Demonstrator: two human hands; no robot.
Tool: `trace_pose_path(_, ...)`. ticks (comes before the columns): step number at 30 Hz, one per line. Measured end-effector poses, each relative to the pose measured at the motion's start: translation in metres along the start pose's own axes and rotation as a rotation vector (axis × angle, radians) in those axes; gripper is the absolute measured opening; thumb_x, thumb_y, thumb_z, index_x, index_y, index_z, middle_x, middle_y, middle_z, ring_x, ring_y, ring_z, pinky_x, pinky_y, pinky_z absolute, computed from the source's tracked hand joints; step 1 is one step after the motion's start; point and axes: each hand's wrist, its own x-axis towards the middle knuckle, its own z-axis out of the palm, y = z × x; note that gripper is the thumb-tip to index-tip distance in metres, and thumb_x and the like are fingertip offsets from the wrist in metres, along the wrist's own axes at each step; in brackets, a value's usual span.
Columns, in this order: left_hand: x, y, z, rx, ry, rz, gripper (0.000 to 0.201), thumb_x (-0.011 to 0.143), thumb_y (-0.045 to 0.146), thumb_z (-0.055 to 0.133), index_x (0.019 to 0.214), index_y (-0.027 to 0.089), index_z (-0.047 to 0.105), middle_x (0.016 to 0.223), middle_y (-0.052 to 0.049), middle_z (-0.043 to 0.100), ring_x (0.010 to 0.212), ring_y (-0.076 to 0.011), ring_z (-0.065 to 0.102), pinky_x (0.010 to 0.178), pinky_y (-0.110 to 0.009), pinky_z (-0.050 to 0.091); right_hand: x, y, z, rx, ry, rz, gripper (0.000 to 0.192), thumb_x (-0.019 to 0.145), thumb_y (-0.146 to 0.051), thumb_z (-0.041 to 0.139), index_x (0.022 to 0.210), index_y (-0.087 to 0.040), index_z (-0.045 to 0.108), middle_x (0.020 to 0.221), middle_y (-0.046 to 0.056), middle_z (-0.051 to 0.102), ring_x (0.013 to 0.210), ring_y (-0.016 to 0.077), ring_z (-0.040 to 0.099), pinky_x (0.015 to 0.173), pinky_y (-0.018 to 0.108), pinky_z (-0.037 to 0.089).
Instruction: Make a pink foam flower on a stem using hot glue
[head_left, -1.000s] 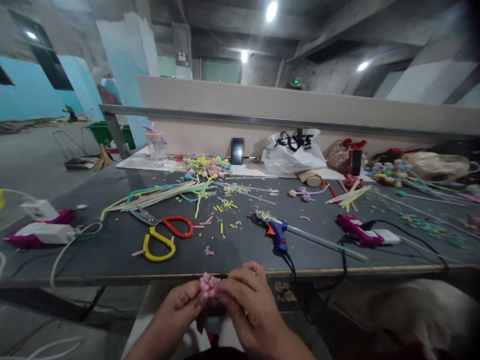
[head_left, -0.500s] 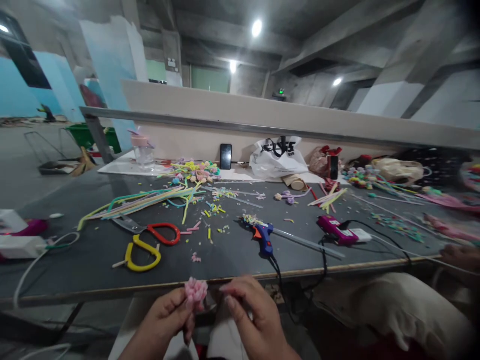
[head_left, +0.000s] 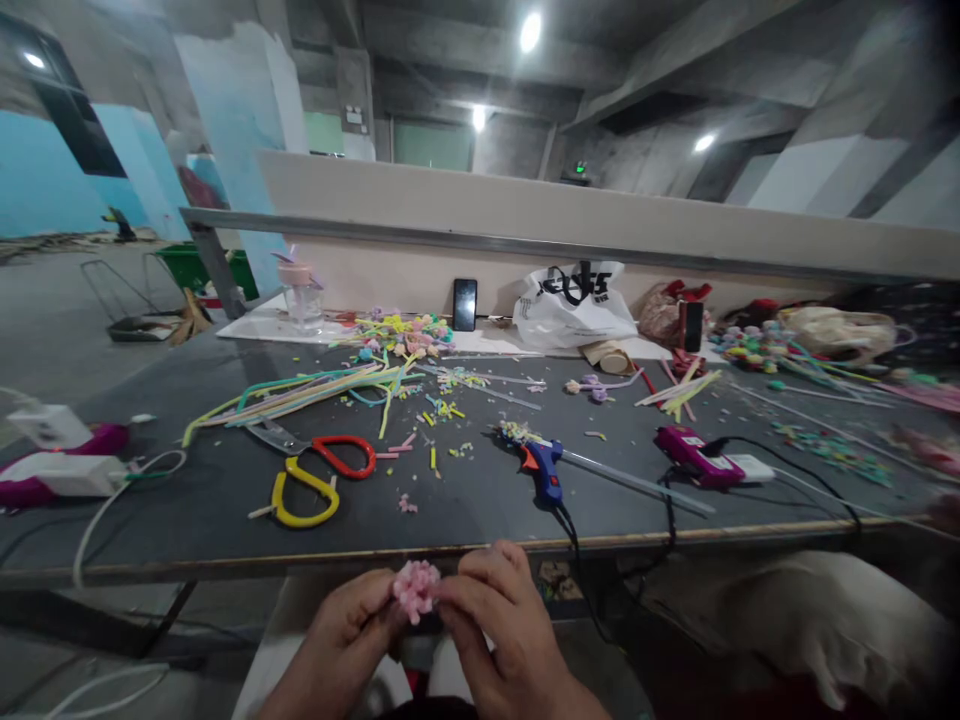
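Down low, below the near edge of the table (head_left: 225,520), both hands meet: the left hand (head_left: 352,640) pinches a small pink fuzzy flower (head_left: 417,588) between thumb and fingertips, and the right hand (head_left: 499,630) closes on the same flower from the other side, fingers curled in tight. The flower sits right between the two, held up clear of the table. Just beyond the hands lies a tiny pink scrap (head_left: 407,504); ahead and to the left of the left hand, a yellow and red pair of scissors (head_left: 315,478). Ahead and to the right of the right hand rests a blue glue gun (head_left: 541,468), cord trailing over the edge. Farther out, long coloured pipe cleaners (head_left: 300,392) fan across, and beyond them a phone (head_left: 464,304) and a white bag (head_left: 574,300) stand against the back wall.
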Motion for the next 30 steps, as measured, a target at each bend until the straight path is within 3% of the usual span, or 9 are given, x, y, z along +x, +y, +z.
trace_pose_path(7,-0.002,0.002,0.003,0.031,0.013,0.023,0.031,0.085,0.034,0.044,0.06,0.017,0.05,0.064,0.0,0.049,0.061,-0.0124,0.043,0.057,-0.021,0.035,0.005,-0.003,0.003,-0.007,0.034,-0.044,0.014,0.078,-0.006,0.05,0.077,-0.018,0.058,0.069,0.0,0.056,0.064,0.0116,0.05,0.069,0.031,0.034)
trace_pose_path(19,-0.006,0.003,0.003,0.021,0.16,0.05,0.026,0.082,0.028,0.051,0.059,0.017,0.057,0.064,-0.002,0.053,0.063,-0.0142,0.047,0.06,-0.023,0.036,0.002,0.001,0.009,0.004,0.017,-0.076,0.017,0.08,-0.005,0.047,0.074,-0.018,0.056,0.065,-0.001,0.053,0.062,0.0105,0.049,0.076,0.035,0.031)
trace_pose_path(21,-0.005,0.002,0.003,-0.145,0.136,-0.011,0.028,0.08,0.036,0.054,0.061,0.016,0.059,0.063,-0.002,0.053,0.06,-0.0131,0.047,0.057,-0.023,0.037,0.001,0.002,0.004,0.078,-0.027,-0.037,0.016,0.079,-0.005,0.049,0.082,-0.019,0.055,0.072,0.0,0.054,0.069,0.0122,0.051,0.078,0.035,0.033)
trace_pose_path(25,-0.003,0.001,0.004,-0.83,-0.046,-0.308,0.034,0.075,0.049,0.057,0.066,0.017,0.054,0.044,0.007,0.037,0.035,-0.0046,0.026,0.036,-0.017,0.023,0.0,0.006,-0.001,0.234,0.01,0.207,0.019,0.083,-0.011,0.047,0.098,-0.021,0.052,0.087,0.004,0.055,0.084,0.0162,0.051,0.077,0.032,0.039)
trace_pose_path(27,-0.003,0.002,0.003,-1.098,-0.09,-0.423,0.029,0.076,0.043,0.059,0.068,0.016,0.051,0.044,0.009,0.034,0.034,-0.0017,0.017,0.034,-0.014,0.016,-0.001,0.009,0.002,0.272,0.034,0.316,0.016,0.085,-0.014,0.045,0.097,-0.022,0.052,0.087,0.003,0.055,0.084,0.0163,0.051,0.074,0.03,0.041)
trace_pose_path(30,-0.003,0.002,-0.001,-1.327,-0.154,-0.529,0.023,0.076,0.033,0.062,0.069,0.015,0.05,0.047,0.009,0.034,0.035,-0.0002,0.015,0.033,-0.011,0.015,-0.002,0.011,0.011,0.326,0.003,0.417,0.014,0.086,-0.017,0.044,0.094,-0.023,0.054,0.087,0.003,0.055,0.083,0.0157,0.053,0.072,0.028,0.042)
